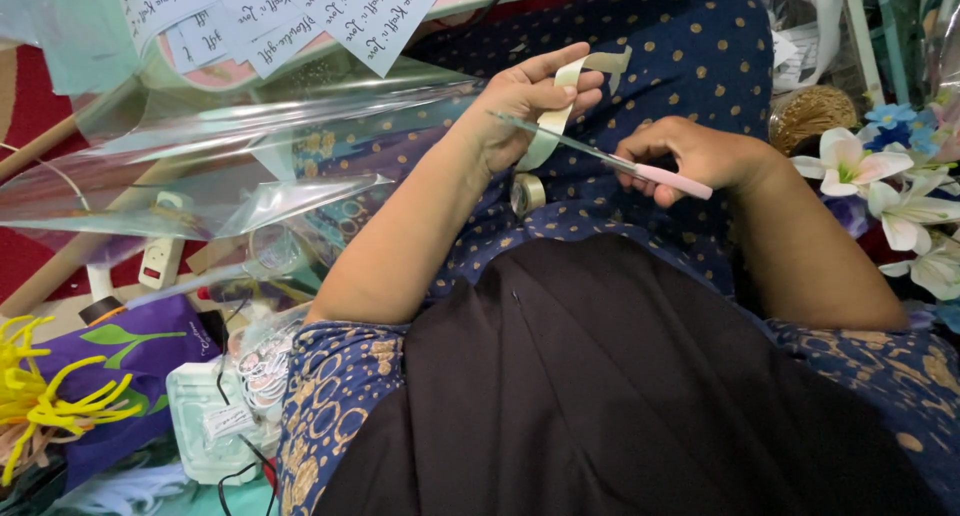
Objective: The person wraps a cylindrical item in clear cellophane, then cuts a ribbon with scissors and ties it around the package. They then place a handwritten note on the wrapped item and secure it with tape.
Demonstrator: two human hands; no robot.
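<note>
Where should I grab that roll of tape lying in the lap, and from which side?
Take the tape roll by its outer rim, coming from the lower left, under the left hand. The cream tape strip rises from its upper side into that hand, and the scissors in the right hand cross just above. It seems to rest loosely on the blue dotted fabric, so pinch gently.

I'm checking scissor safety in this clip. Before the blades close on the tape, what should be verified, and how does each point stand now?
1. Left hand grips the cream-coloured tape strip: ok.
2. Right hand holds the pink-handled scissors: ok.
3. Blades meet the strip: ok.
4. Left fingers clear of the blades: cannot tell, they sit close.
5. Small tape roll hangs free below the strip: ok.
6. Clear cellophane sheet away from the blades: ok.
</note>
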